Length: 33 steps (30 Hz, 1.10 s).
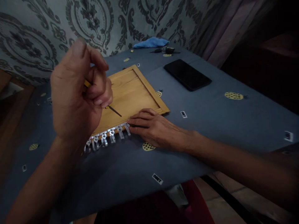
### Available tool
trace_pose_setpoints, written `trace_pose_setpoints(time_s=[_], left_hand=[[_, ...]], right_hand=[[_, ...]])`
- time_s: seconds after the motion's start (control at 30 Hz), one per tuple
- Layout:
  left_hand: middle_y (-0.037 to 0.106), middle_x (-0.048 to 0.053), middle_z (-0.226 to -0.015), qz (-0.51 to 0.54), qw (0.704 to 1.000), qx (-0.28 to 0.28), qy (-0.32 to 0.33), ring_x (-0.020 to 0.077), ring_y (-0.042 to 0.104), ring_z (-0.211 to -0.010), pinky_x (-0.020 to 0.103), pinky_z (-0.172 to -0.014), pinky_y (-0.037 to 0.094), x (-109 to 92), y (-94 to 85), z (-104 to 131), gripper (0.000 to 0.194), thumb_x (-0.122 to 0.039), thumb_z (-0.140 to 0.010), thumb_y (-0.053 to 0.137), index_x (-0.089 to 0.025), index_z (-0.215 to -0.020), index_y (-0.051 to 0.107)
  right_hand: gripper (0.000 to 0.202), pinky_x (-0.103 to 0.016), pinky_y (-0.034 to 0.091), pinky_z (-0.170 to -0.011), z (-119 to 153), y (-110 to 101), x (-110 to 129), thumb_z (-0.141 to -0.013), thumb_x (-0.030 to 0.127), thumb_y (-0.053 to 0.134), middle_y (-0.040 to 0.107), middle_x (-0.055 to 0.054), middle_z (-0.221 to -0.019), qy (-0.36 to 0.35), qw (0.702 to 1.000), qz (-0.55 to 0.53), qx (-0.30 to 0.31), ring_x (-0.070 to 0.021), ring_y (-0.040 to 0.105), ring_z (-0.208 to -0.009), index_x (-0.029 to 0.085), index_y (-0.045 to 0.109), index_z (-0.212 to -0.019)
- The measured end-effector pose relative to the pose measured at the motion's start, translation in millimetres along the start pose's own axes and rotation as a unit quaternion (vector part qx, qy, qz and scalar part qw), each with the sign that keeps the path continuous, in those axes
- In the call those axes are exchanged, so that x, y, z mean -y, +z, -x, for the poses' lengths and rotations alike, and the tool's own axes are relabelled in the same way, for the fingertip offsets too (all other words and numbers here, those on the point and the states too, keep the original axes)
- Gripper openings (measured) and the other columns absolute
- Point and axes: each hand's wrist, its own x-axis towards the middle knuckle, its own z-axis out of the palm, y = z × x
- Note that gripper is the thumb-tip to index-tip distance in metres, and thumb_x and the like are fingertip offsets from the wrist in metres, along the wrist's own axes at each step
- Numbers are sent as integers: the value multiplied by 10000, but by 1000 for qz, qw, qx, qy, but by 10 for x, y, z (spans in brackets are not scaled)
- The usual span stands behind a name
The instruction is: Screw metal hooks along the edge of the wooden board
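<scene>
My left hand is raised over the left part of a wooden board, fingers curled round a thin screwdriver with a yellow handle mostly hidden in the fist. Its dark shaft points down to the right, the tip above the board. The framed wooden board lies flat on the table. Along its near edge runs a silver metal hook rail with several hooks sticking out toward me. My right hand lies palm down across the near right edge, fingers stretched out, fingertips at the rail's right end; its thumb is hidden.
A black phone lies right of the board on the blue-grey tablecloth. Farther back are a blue cloth and a bunch of keys. A patterned wall covering rises behind the table.
</scene>
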Motion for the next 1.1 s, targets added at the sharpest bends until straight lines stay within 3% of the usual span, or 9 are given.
trace_pose_setpoints(time_s=[0.07, 0.23, 0.43, 0.6, 0.77, 1.1], left_hand=[[251, -40, -488, -21, 999, -34, -13, 100, 226, -411, 263, -425, 241, -42, -32, 29, 393, -184, -983, 378, -176, -660, 601], [388, 0, -562, -1, 995, -89, -54, 134, 405, -557, 295, -613, 419, -16, -211, 139, 291, 9, -792, 427, -154, -692, 646], [450, 7, -597, 30, 988, -145, -41, 127, 447, -590, 296, -622, 446, 81, -473, 195, 207, -21, -711, 490, -129, -711, 666], [427, 1, -589, 19, 981, -178, -71, 123, 430, -609, 267, -650, 462, 91, -542, 205, 246, -28, -744, 482, -170, -675, 671], [421, -5, -606, 28, 974, -204, -95, 117, 471, -596, 251, -647, 474, 221, -642, 183, 164, -62, -707, 562, -187, -649, 652], [551, -3, -688, 3, 960, -231, -160, 118, 593, -665, 279, -770, 559, 447, -982, 162, 120, -106, -768, 647, -202, -703, 615]], right_hand=[[285, -453, 445, -1005, 1, -3, -3, -949, 103, 476, 709, -107, -1229, -1, 1000, -2, 1, -251, 612, -1150, 141, 681, -1144], [310, -468, 439, -1022, 9, -19, 2, -956, 116, 470, 687, -92, -1285, 9, 1000, 0, 23, -252, 596, -1197, 178, 672, -1182], [307, -468, 460, -1000, 8, -18, -1, -943, 117, 470, 691, -102, -1276, 2, 1000, 2, 17, -261, 606, -1179, 162, 672, -1169], [290, -476, 471, -992, 10, -2, -9, -967, 150, 473, 690, -115, -1273, -4, 1000, 3, 12, -270, 605, -1179, 143, 671, -1178], [299, -475, 479, -996, 10, 1, -5, -969, 134, 476, 699, -103, -1257, 9, 1000, -10, 13, -249, 601, -1185, 165, 671, -1194], [276, -459, 494, -983, 19, 6, -10, -989, 149, 463, 693, -107, -1263, 2, 1000, -7, 12, -245, 599, -1185, 137, 659, -1184]])
